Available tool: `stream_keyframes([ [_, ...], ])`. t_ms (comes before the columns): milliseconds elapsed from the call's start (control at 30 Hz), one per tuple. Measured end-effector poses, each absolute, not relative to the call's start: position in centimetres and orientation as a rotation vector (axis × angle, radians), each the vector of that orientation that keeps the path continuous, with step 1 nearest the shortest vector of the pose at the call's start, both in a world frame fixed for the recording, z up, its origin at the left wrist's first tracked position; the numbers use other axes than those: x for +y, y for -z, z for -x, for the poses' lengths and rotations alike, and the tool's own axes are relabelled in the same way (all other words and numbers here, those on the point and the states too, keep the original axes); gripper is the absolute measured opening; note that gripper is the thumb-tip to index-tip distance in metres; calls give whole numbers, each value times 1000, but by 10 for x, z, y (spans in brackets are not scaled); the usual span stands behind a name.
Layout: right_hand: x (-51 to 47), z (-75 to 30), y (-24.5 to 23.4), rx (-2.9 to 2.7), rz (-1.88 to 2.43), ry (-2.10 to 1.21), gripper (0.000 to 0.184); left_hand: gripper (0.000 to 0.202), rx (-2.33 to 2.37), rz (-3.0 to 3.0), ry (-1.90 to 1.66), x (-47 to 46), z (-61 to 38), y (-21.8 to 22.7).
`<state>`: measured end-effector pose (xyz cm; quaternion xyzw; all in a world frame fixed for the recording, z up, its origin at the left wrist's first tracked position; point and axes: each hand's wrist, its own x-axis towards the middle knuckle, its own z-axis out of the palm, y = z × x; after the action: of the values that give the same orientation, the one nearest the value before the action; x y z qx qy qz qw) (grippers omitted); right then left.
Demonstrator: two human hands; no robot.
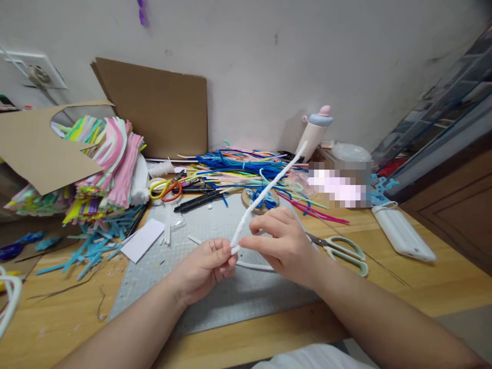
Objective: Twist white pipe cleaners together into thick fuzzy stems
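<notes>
A long white pipe cleaner (pixel 265 190) slants up and to the right from my hands; its lower part looks thicker, as if wound round. My left hand (pixel 207 266) pinches its lower end between thumb and forefinger. My right hand (pixel 282 243) is bent over it from the right, forefinger tip against the pipe cleaner just above the left thumb; its thumb is hidden. A thinner white strand (pixel 253 266) runs from below the left fingers to under the right hand. Another white end pokes out behind the left hand. Both hands are above a grey cutting mat (pixel 230 310).
Green-handled scissors (pixel 346 251) lie right of my right hand, beside a white power bank (pixel 403 233). Behind are colourful pipe cleaners (pixel 246 164), orange-and-yellow scissors (pixel 166 189), black pliers (pixel 200 200) and a bottle (pixel 317 133). Bundled pipe cleaners (pixel 119 164) and a white card (pixel 143 240) are left.
</notes>
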<state>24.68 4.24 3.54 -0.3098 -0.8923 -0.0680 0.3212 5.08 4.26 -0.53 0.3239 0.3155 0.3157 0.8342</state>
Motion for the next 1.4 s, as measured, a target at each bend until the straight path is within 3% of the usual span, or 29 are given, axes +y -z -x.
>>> stream_keyframes([
  [300,40,-240,-31,-2321,886,137,15,31,654,-734,-659,42,-52,9],
  [867,35,-232,-27,-2328,1002,183,18,21,928,-1135,-778,42,-52,3],
  [1200,31,-233,-37,-2334,1001,7,20,20,888,-988,-912,39,-50,1],
  [1400,43,-240,-69,-2293,745,-393,13,22,678,-892,-853,26,-52,-30],
])
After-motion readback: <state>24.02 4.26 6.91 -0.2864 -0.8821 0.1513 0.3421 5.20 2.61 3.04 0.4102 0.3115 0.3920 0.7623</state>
